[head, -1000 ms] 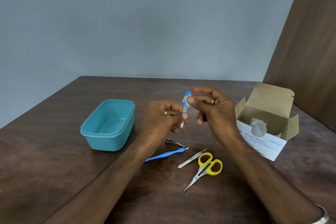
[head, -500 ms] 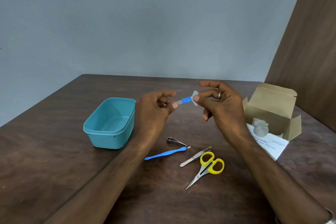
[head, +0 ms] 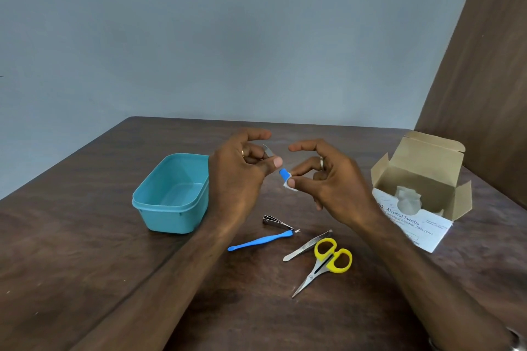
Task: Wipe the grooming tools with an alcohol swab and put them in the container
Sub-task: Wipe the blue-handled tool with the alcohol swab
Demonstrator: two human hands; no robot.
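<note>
- A small blue-handled tool (head: pixel 278 165) is held above the tabletop (head: pixel 85 251) by the left hand (head: pixel 242 171), its fingers curled round it; the metal tip sticks up between the fingers.
- The tool's blue end is pinched through a white alcohol swab (head: pixel 288 183) by the thumb and finger of the right hand (head: pixel 328 179).
- A teal container (head: pixel 174 194) is seen just left of the left hand, open.
- A nail clipper (head: pixel 275 222), a blue cuticle pusher (head: pixel 261 241), tweezers (head: pixel 308 245) and yellow-handled scissors (head: pixel 328 262) are laid near one another below the hands.
- An opened swab box (head: pixel 419 194) is placed to the right.
</note>
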